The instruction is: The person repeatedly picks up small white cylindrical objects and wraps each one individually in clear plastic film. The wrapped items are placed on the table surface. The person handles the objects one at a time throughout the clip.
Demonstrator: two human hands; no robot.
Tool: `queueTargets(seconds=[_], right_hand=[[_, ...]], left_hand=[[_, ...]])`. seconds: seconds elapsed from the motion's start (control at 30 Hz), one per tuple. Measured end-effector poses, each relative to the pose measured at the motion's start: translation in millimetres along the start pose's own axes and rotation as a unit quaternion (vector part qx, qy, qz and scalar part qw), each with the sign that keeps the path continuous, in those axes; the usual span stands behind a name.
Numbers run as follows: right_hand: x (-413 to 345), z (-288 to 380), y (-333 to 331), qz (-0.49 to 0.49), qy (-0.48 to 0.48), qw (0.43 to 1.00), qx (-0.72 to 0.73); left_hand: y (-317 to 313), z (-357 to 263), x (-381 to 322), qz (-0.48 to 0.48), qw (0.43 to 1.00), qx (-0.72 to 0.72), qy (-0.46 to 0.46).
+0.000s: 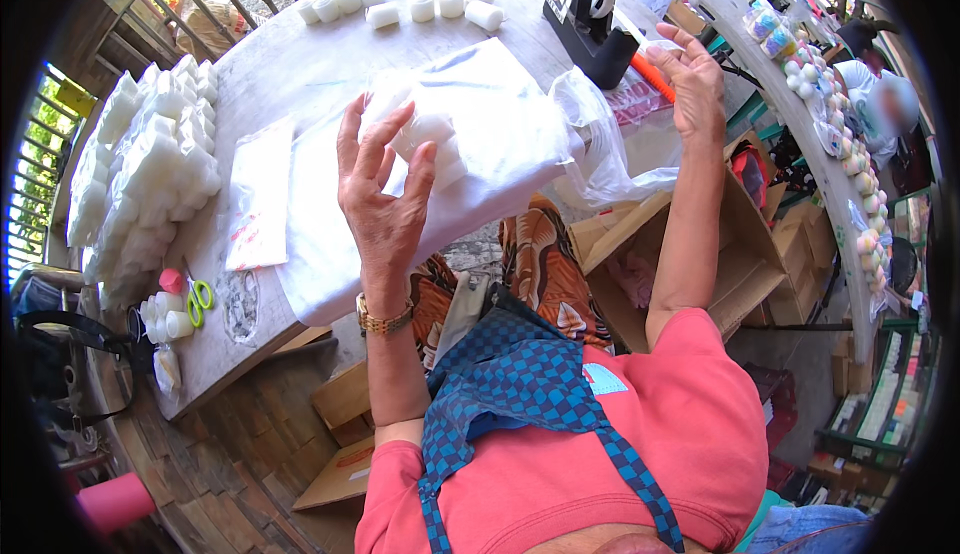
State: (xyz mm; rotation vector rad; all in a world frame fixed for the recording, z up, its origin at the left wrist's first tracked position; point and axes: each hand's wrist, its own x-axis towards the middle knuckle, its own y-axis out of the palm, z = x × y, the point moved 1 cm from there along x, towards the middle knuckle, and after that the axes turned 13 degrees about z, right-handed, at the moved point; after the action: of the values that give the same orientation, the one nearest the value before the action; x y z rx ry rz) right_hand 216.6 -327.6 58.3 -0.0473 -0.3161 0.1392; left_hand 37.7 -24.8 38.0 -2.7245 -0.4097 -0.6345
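Note:
My left hand [386,171], with a gold-coloured watch [385,314] at the wrist, is curled over a clear-wrapped pack of white candles [435,141] on a white cloth [495,111]. Its fingers are spread; whether they grip the pack I cannot tell. My right hand [691,81] is raised beside the black tape dispenser [589,21], near an orange-handled tool [654,78]. Its fingers are partly bent, and whether something thin is between them is unclear. Crumpled clear plastic [600,141] hangs at the table edge. A flat stack of plastic bags [260,194] lies left of the cloth.
Wrapped white packs [150,171] are piled at the left of the table [202,374], with green-handled scissors [199,303] nearby. Loose white candles [450,3] stand at the back. An open cardboard box [742,261] is below my right arm. A person [874,100] is at another table.

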Motion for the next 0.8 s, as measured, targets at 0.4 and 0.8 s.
queueTargets(seconds=[0.4,0.8], right_hand=[[8.0,-53.4,-15.0,-0.045,-0.067,0.945,-0.317],[-65.3,48.2,127.6,0.21,-0.207,0.941,-0.168]], left_hand=[[-4.2,7.7,7.6,-0.008,1.0,0.017,0.02],[-1.4,13.9,12.1,-0.052,0.998,0.02,0.029]])
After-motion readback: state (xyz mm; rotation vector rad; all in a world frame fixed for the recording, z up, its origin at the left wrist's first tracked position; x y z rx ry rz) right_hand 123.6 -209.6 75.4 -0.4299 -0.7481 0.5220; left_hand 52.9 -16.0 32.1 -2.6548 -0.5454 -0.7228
